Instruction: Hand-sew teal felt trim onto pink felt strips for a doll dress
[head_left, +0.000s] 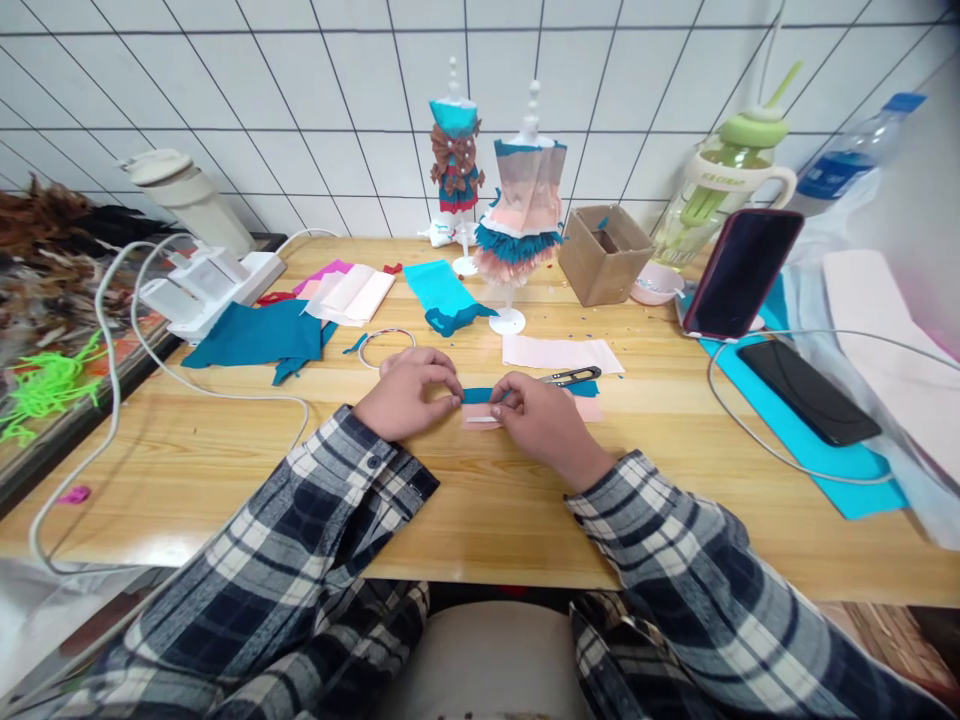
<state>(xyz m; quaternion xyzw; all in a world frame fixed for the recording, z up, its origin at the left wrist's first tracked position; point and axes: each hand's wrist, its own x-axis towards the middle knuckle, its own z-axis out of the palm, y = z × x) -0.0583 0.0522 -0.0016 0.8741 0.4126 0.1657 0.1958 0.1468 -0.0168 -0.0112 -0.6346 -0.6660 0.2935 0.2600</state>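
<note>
A teal crepe-paper strip [478,395] lies along a pink paper strip [474,411], with a narrow white band showing on the pink. At their left end, my left hand [405,392] is closed, thumb and forefinger pinched at the edge of the teal strip. My right hand [541,415] is pinched over the strips a little further right; its fingertips hide what is between them. Thread snips [574,377] with black handles lie just beyond my right hand, partly over the teal paper. A pale pink paper piece [562,353] rests behind them.
Two small dress forms [508,318] in paper outfits stand at the back, near a cardboard box [606,255]. Teal paper [259,335] and a ring [386,346] are at left. A propped phone [742,272], another phone [808,390] and a white cable [757,466] occupy the right.
</note>
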